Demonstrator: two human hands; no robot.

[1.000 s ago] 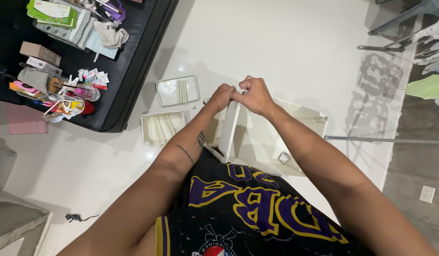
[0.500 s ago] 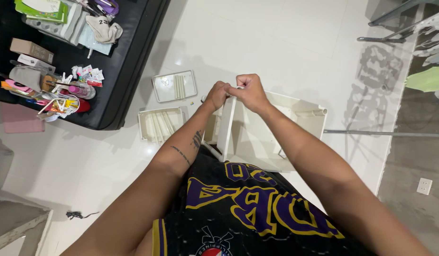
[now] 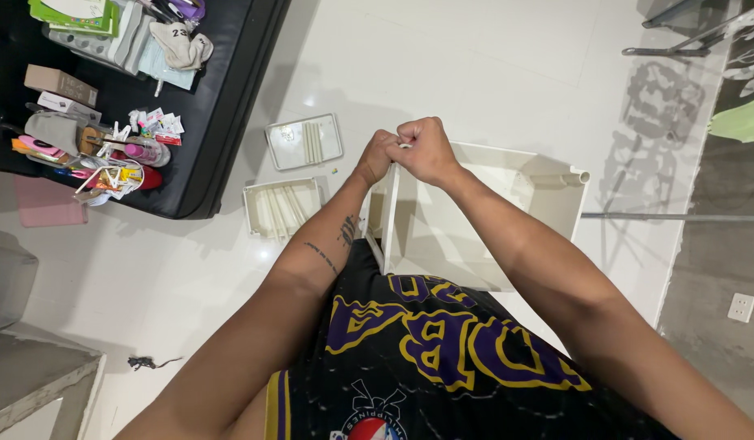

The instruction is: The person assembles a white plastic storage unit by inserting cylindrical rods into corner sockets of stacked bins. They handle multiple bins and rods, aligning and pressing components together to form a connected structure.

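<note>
Both my hands meet at the top corner of a white plastic shelf frame [image 3: 519,187] that stands on the white tiled floor in front of me. My left hand [image 3: 375,159] and my right hand [image 3: 422,149] are closed, knuckles up, on a small white piece at the upper end of the frame's upright panel [image 3: 389,216]. The piece itself is almost wholly hidden by my fingers. My forearms reach out over my black and purple shirt.
Two white trays with white rods lie on the floor to the left, one nearer [image 3: 281,205], one farther [image 3: 303,141]. A black table [image 3: 222,98] at the upper left carries boxes, bottles and clutter. A metal rack [image 3: 686,37] stands at the upper right.
My hands have stayed together on the frame's top corner, shifting only slightly. The view has drifted a little, so the floor trays and table sit differently in frame.
</note>
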